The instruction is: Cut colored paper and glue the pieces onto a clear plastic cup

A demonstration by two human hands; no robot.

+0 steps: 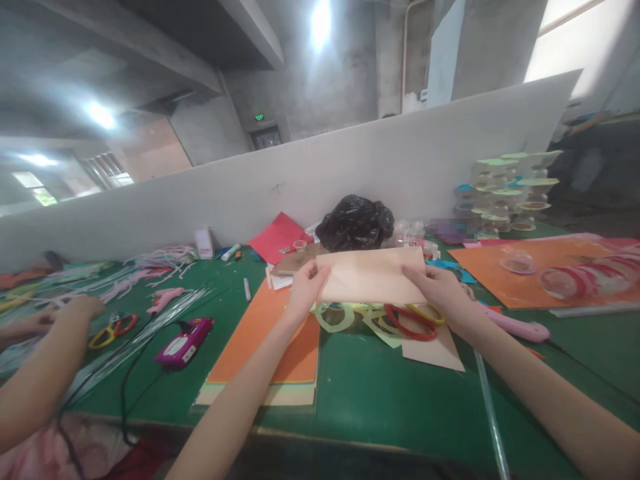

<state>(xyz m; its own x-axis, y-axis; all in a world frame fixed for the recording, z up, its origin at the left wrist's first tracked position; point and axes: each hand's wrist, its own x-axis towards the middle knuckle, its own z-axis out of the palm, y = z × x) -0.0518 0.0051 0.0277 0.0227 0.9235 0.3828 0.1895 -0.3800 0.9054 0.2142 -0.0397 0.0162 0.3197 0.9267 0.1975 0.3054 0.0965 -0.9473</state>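
A sheet of pale peach paper (367,277) is held up above the table between both my hands. My left hand (309,285) pinches its left edge. At its right edge, my right hand (436,292) is closed with the thumb on the front. Below the sheet lie scissors with red and yellow handles (413,327), pale yellow-green paper cut-outs (334,320) and another peach piece (435,353). A stack of orange paper (270,340) sits under my left forearm. Beside my right wrist rests a pink glue gun (520,327), partly hidden.
A co-worker's hands (75,313) are at the left, near another pair of scissors (113,331), a magenta device (185,343) and clear sticks. A black plastic bag (356,223) stands by the white partition (240,180). Stacked clear cups (515,190) are at the back right.
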